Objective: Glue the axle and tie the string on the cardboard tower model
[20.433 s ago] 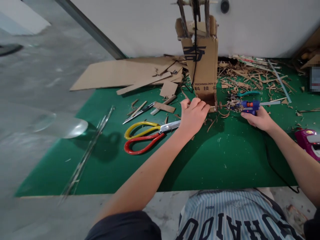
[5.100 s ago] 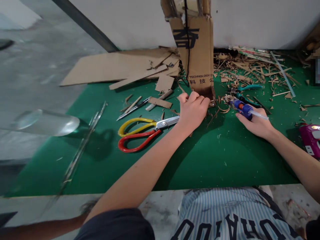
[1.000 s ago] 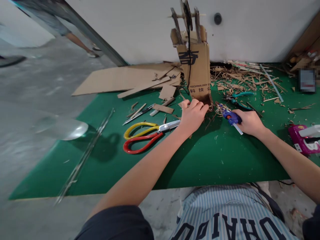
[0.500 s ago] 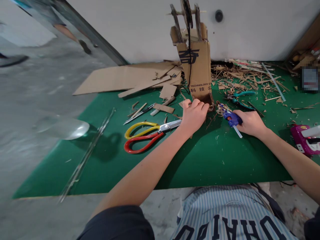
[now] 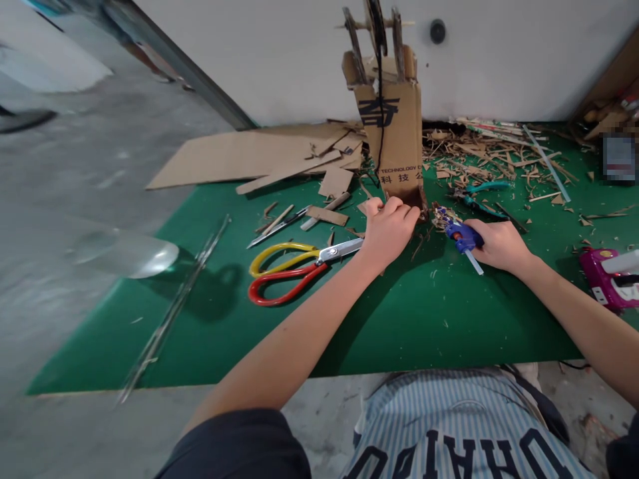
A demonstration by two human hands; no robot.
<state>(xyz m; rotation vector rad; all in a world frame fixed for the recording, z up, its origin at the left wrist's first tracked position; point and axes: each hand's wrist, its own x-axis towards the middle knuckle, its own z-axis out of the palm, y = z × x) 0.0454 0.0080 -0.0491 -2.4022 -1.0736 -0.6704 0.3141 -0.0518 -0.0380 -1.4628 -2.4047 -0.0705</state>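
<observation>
A tall cardboard model (image 5: 399, 143) with printed characters stands upright on the green table, a black cord running down its front from a wheel-like part at its top. My left hand (image 5: 389, 229) is closed on the lower front edge of this model, its fingertips hidden behind the cardboard. A blue hot glue gun (image 5: 463, 236) with a clear glue stick in its back sits in my right hand (image 5: 502, 246), fingers wrapped round its handle. Its nozzle points toward the base of the model, a little apart from it. Scissors (image 5: 299, 266) with yellow and red handles lie left of my left wrist.
Teal-handled pliers (image 5: 482, 196) lie beyond the glue gun, before a heap of cardboard scraps (image 5: 489, 153). Flat cardboard (image 5: 239, 153) lies at the back left. Clear glue sticks (image 5: 174, 309) and a plastic bottle (image 5: 144, 256) are left. A magenta device (image 5: 599, 276) stands right.
Both hands, the model and the glue gun stay almost where they were. In the background at the upper left, a walking person's legs have shifted.
</observation>
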